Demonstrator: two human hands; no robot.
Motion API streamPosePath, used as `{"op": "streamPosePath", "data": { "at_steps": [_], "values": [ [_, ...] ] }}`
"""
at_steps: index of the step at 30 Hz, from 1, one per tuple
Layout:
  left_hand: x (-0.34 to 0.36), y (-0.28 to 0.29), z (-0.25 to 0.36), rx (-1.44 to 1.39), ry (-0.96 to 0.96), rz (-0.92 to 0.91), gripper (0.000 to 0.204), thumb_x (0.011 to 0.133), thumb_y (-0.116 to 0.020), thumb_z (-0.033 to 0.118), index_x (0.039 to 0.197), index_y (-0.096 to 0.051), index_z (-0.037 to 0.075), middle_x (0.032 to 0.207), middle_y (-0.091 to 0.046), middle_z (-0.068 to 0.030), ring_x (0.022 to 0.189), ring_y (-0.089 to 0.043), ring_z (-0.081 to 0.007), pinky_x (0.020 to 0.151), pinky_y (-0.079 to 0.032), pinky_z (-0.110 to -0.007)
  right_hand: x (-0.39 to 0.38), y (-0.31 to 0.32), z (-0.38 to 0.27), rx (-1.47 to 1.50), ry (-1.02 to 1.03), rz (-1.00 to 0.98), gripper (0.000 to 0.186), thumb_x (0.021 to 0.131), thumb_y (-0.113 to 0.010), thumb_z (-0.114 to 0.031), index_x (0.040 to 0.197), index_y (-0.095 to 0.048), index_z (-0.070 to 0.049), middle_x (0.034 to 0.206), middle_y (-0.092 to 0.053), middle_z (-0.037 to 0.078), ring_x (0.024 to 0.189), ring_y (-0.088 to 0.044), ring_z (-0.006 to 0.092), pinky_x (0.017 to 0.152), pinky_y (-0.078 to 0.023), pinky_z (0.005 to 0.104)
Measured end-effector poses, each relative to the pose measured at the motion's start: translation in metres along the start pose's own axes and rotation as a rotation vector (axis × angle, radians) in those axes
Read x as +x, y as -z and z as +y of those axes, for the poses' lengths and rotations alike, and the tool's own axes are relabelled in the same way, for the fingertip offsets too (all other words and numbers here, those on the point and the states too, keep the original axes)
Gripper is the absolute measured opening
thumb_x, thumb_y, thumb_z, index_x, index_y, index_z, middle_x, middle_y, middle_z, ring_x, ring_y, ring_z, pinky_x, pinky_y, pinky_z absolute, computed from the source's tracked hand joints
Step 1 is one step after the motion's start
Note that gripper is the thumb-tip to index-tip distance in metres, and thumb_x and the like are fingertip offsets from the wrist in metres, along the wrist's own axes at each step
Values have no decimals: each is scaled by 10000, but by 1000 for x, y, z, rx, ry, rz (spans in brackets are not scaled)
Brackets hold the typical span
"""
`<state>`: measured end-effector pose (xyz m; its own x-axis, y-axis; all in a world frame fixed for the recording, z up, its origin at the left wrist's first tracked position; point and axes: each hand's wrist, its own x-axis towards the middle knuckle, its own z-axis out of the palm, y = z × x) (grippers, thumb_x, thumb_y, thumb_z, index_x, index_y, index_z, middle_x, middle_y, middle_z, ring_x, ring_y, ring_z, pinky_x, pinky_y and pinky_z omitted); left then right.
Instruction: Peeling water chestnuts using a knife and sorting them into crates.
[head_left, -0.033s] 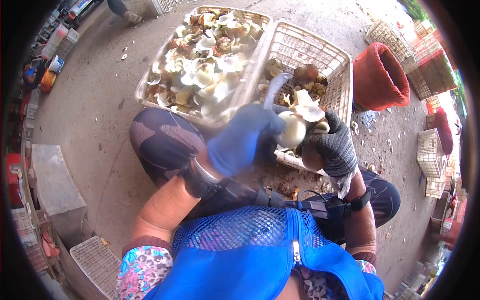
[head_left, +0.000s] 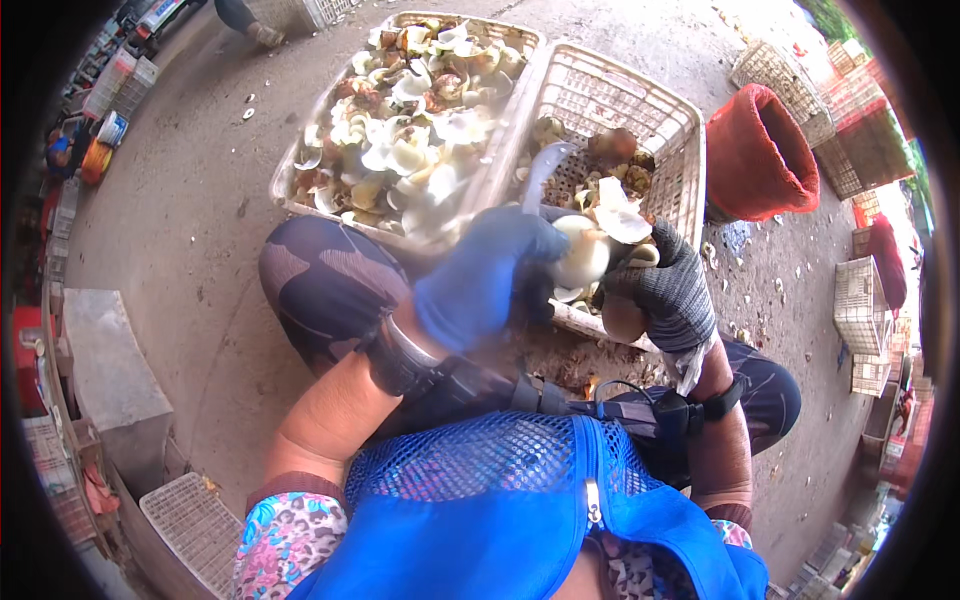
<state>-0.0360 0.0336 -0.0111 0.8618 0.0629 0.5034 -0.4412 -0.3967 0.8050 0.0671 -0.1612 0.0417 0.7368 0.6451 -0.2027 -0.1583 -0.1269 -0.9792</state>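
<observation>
My left hand (head_left: 480, 275), in a blue glove, is closed round a curved knife (head_left: 542, 172), whose blade rises above the front crate. Beside it is a pale, peeled round bulb, apparently an onion (head_left: 578, 255), held by my right hand (head_left: 668, 295) in a grey knit glove, its fingers curled. Loose white peels (head_left: 618, 212) lie just above the bulb. The crate in front of me (head_left: 680, 140) holds brownish bulbs and scraps. A second crate (head_left: 305, 205), to its left, is heaped with white and brown peelings. My left hand is blurred.
A red cylindrical container (head_left: 740, 170) stands right of the crates. Stacked plastic crates (head_left: 860, 310) line the right side. At left are a grey box (head_left: 110, 370) and a low crate (head_left: 185, 530). A person's leg (head_left: 245, 25) shows at upper left. Scraps litter the ground around my folded legs.
The knife blade has shifted very slightly up and to the left, and the bulb with it has moved a little. Otherwise the scene looks the same.
</observation>
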Motion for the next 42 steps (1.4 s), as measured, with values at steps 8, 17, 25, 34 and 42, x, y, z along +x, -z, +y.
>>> {"op": "streamPosePath", "data": {
  "at_steps": [8,17,25,34,42],
  "values": [
    [8,11,22,-516,488,177,222,1040,-541,191,1073,-650,0,761,-633,-39,587,-575,-74,517,-495,-222,42,74,41,-1167,462,346,750,802,-838,-83,1469,-496,-53,1225,-643,113,1048,-635,167,892,-560,322],
    [18,-21,14,-198,204,101,531,918,-747,229,1362,-602,-23,1406,-625,-114,951,-683,-99,775,-563,-222,-2,-19,9,-255,225,-3,812,743,-821,43,1465,-461,-51,1260,-625,93,1020,-646,163,836,-582,298],
    [26,-2,27,-429,581,209,380,904,-707,71,1281,-661,52,1044,-735,-18,634,-531,4,529,-473,-177,-8,15,25,772,-58,-108,715,851,-755,-509,1342,-526,-41,1059,-706,201,709,-680,252,490,-496,289],
    [17,-6,23,-289,751,90,417,860,-745,109,1240,-672,-47,823,-693,-36,567,-584,-65,504,-495,-204,29,81,9,766,-209,169,607,856,-740,-579,1200,-583,-104,965,-710,159,679,-658,224,532,-549,300],
    [30,11,-26,-7,506,-11,316,908,-718,173,1219,-723,118,968,-762,-56,644,-672,-105,580,-553,-256,81,219,-48,424,98,336,442,972,-677,-386,1269,-556,-81,1140,-670,213,1009,-700,339,633,-597,334]
  ]
}}
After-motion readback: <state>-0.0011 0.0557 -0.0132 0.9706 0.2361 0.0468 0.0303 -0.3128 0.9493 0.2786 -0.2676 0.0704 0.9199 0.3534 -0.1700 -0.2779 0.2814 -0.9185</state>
